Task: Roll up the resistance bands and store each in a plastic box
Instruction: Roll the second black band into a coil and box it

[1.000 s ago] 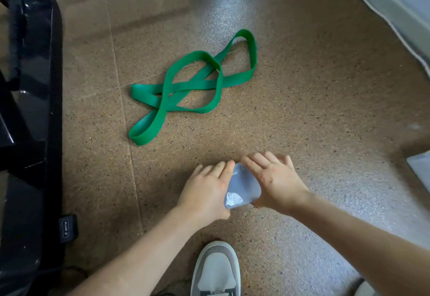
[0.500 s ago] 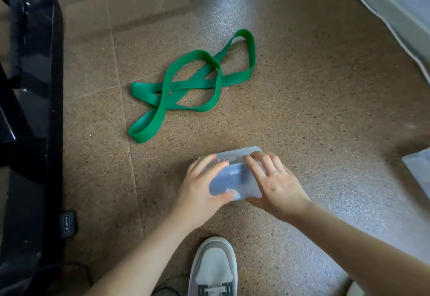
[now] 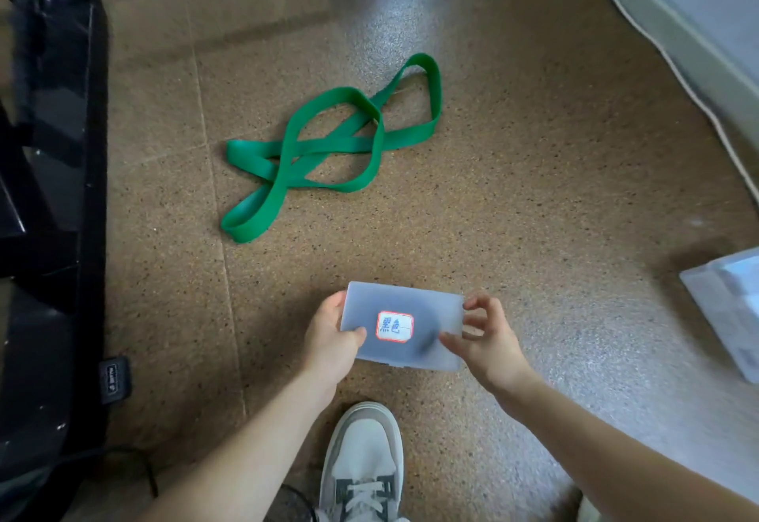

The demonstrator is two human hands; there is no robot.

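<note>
At 6 o'clock, just beyond the shoe [image 3: 361, 451], the left hand [image 3: 332, 336] holds the box [image 3: 427, 312] by its 9 o'clock end, with the thumb on the lid and the fingers clamped under it. The right hand [image 3: 488, 336] is at the 3 o'clock end, fingers apart and loosely bent. Its thumb seems to touch the lid, but blur hides whether it grips. A dark shape shows through the lid, probably a rolled band. The green band [image 3: 324, 148] lies twisted on the floor [image 3: 534, 193] at 12 o'clock, well apart. I think the risk is the lid: if it is not snapped shut, the roll can spring and push it open. Held by one end only, the box may also tilt and slip.
</note>
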